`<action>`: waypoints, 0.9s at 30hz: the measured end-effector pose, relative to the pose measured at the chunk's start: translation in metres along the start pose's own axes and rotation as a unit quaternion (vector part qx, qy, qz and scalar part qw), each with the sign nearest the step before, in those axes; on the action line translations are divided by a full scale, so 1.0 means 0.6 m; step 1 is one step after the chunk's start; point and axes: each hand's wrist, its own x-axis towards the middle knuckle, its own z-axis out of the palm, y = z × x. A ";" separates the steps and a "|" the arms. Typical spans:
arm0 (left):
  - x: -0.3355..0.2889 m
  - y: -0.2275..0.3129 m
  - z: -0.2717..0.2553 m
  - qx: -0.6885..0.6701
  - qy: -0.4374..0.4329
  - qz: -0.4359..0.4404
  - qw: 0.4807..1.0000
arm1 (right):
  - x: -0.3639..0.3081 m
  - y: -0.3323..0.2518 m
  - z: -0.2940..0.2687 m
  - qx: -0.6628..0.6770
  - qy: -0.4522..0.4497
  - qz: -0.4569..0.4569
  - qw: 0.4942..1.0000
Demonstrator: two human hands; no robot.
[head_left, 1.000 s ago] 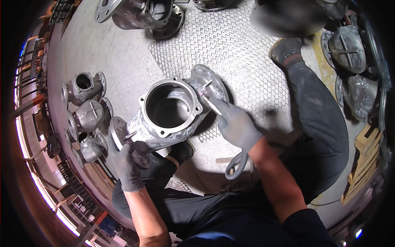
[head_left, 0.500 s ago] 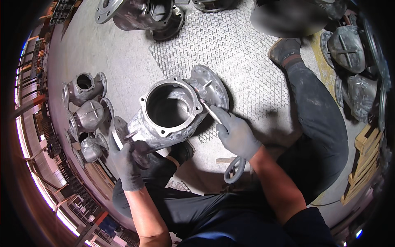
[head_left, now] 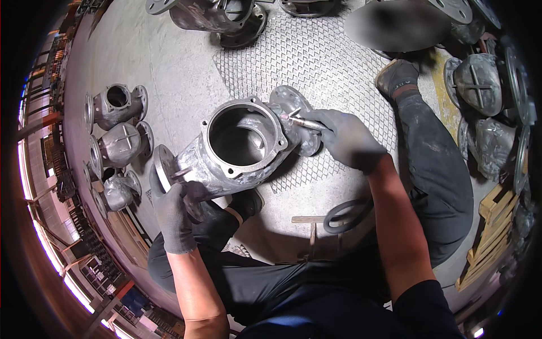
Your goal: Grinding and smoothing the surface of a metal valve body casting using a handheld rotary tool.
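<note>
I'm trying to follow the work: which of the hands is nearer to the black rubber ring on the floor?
Right. The right hand is at the valve body's far flange, above the black rubber ring; the left hand grips the near flange, farther off.

You are seated on a grey concrete floor (head_left: 147,62), smooth and scuffed in places. A sheet of expanded metal mesh (head_left: 316,62) lies flat on it ahead of you. To your left, three grey cast valve bodies (head_left: 116,144) stand close together on the concrete. More flanged castings (head_left: 217,14) sit at the top edge. To your right, domed covers (head_left: 480,79) are stacked near a wooden pallet (head_left: 488,237). Along the left rim you see what appears to be metal shelving (head_left: 42,101), though distortion blurs it. Warm orange light glows there.
</note>
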 end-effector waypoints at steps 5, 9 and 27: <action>-0.004 0.006 -0.005 0.067 -0.024 -0.014 0.997 | 0.017 0.001 -0.005 -0.003 -0.057 0.001 0.998; -0.002 -0.001 -0.007 0.052 -0.021 -0.003 0.998 | 0.013 0.019 0.003 -0.026 -0.065 -0.005 0.998; -0.005 0.000 -0.010 0.061 -0.003 -0.020 0.998 | 0.047 -0.023 -0.026 0.022 -0.149 0.056 0.987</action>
